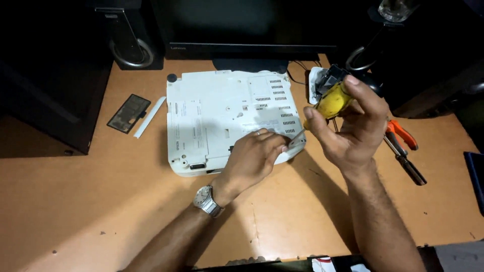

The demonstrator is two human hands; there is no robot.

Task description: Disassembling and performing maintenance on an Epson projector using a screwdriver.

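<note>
So the brown bench [75, 211] had a white projector [227, 121] flipped belly-up on it, probably so the underside screws faced up, with a small dark cover plate [129, 113] and a white strip [149, 117] set off to its left. The left hand [252, 158] rested on the projector's near corner, fingers bunched together like it was steadying the case. The right hand [350, 131] had its grip pinching a yellow-handled screwdriver [333, 100], tip angled down at that corner, and orange-handled pliers [403, 148] lay just right of it.

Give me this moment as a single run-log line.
right hand: grips yellow-handled screwdriver | left hand: steadies tip on white casing | pliers: on table, right
</note>
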